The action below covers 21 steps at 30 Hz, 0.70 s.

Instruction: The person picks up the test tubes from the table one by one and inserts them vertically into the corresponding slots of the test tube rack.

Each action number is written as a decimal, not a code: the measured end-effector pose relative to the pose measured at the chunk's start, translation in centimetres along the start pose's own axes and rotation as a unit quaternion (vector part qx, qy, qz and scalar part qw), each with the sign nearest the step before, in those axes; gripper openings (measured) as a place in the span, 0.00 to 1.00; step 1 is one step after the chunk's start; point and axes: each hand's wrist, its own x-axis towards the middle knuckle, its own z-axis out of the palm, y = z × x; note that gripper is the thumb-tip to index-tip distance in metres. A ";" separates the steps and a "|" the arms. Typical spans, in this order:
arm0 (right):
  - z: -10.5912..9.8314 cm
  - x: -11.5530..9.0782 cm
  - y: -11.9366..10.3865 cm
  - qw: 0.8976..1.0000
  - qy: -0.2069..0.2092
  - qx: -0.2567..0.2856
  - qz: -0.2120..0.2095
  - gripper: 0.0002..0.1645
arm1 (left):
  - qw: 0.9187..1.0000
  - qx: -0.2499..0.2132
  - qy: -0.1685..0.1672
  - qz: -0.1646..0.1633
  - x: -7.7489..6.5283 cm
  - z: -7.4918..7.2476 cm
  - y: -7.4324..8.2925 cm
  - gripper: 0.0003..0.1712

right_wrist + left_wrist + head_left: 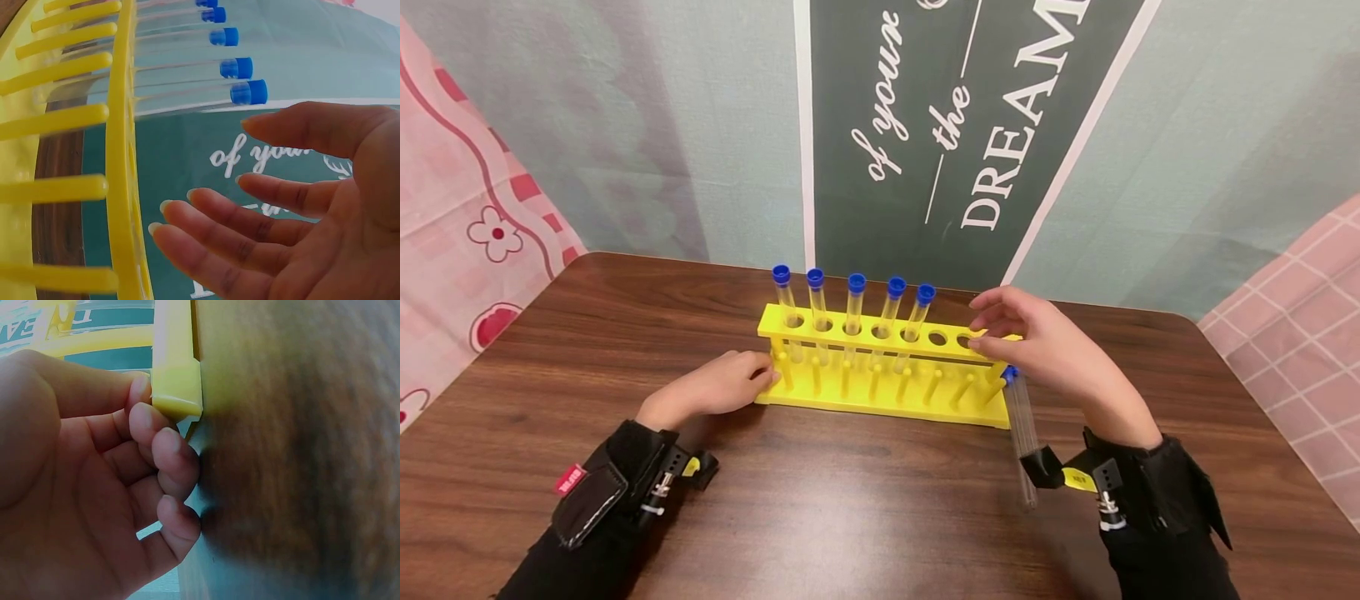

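On the table [820, 500], our left hand [718, 385] pinches the yellow rack [889, 390] at its left end; 5 blue-capped tubes [855, 298] stand inside; our right hand [1037, 337], relaxed and empty, hovers near the right end.

Head: is looking forward and down at the yellow plastic tube rack [890, 387].
Left wrist: is closely facing its end [177, 390].
Right wrist: is facing its round yellow pegs [62, 120], nearby.
Head, right wrist: are sharing five clear blue-capped tubes [854, 308].

rack [889, 393] on table [850, 500] | five tubes [855, 308] in its left holes | backdrop [880, 233] behind
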 end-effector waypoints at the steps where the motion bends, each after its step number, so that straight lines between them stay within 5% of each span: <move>1: -0.1 -0.2 0.2 1.000 0.002 -0.001 0.001 0.23 | 1.000 -0.001 0.000 0.000 0.0 0.0 0.0 0.14; 21: -1.2 -1.8 4.5 0.999 0.018 0.030 0.027 0.18 | 1.000 -0.009 -0.003 0.002 -0.1 -0.1 0.2 0.13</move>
